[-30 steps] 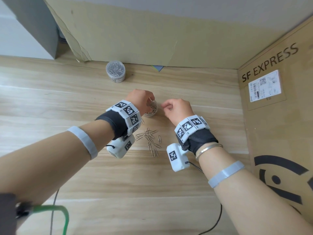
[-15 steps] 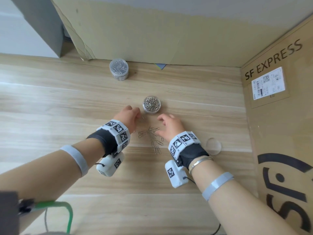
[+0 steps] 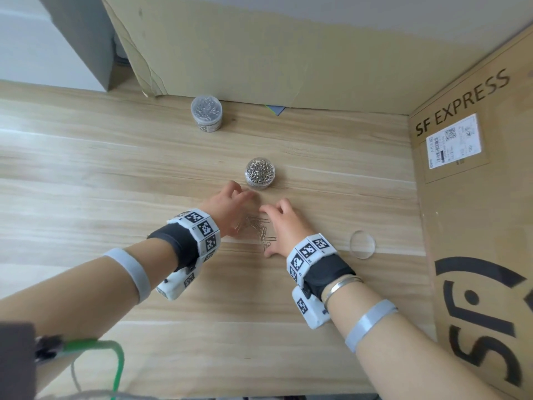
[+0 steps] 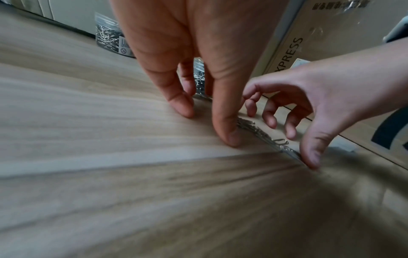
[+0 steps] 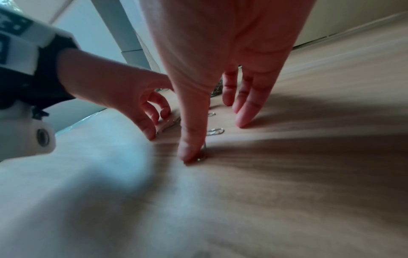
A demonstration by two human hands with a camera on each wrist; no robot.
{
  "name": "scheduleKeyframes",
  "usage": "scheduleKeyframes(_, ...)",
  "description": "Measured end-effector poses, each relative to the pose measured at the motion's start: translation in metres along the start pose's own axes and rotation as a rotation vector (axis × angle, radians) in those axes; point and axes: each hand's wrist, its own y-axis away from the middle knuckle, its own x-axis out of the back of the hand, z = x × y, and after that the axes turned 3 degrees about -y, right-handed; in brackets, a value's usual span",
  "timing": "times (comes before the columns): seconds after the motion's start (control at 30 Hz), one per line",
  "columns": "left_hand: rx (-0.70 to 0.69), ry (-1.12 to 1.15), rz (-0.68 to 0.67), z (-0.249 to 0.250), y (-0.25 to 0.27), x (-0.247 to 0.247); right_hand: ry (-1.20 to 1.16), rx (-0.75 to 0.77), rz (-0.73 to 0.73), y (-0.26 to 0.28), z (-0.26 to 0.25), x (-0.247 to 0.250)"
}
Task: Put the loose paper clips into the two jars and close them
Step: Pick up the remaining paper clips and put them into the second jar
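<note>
Between the two hands in the head view lies a small heap of loose paper clips (image 3: 258, 229) on the wooden table (image 3: 86, 174); part of it is hidden under both palms. L hand (image 3: 227, 210) and R hand (image 3: 284, 226) sit palm-down either side, fingers spread and only lightly bent, tips on the wood; neither has hold of anything. Just beyond the fingertips stands the open jar (image 3: 260, 174), full of clips. Well beyond that, by the cardboard wall (image 3: 288, 53), is the lidded jar (image 3: 206, 113). A clear lid (image 3: 362, 243) lies flat to the R of the R wrist, near the SF Express box (image 3: 473, 226).

L wrist view: L fingers (image 4: 225, 125) straight, tips pressing the table, clips (image 4: 262, 134) a blurred streak btwn them and the R thumb. Open jar mostly hidden behind the fingers; far jar cut off by the palm.

R wrist view: R thumb tip (image 5: 189, 150) touches one clip (image 5: 204, 153); others lie just ahead, btwn the two hands. Foreground washed out, blurry.
</note>
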Motion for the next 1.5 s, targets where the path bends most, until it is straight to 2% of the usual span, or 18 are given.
scheduleKeyframes(0.17, 0.041, 0.088, 0.091, 0.001, -0.005, -0.006, -0.140, 0.029, 0.074, -0.009, -0.008, -0.004)
scheduleKeyframes(0.4, -0.009, 0.174, 0.191, 0.001, -0.005, -0.009, -0.083, 0.031, 0.131, -0.018, -0.018, 0.000)
scheduleKeyframes(0.63, -0.009, 0.087, 0.130, 0.008, -0.007, -0.007, -0.016, -0.003, 0.090, -0.025, -0.024, 0.005)
scheduleKeyframes(0.9, -0.021, 0.101, 0.106, 0.005, -0.009, -0.006, -0.065, -0.012, 0.085, -0.028, -0.020, 0.010)
scheduleKeyframes(1.0, -0.019, 0.096, 0.102, 0.005, -0.008, -0.006, -0.116, -0.035, 0.125, -0.025, -0.017, 0.019)
scheduleKeyframes(1.27, 0.027, 0.116, 0.098, 0.005, -0.008, -0.003, -0.236, -0.024, 0.345, -0.039, -0.028, 0.075)
scheduleKeyframes(1.5, -0.054, -0.015, 0.120, 0.004, -0.010, -0.007, -0.241, -0.046, 0.332, -0.063, -0.030, 0.074)
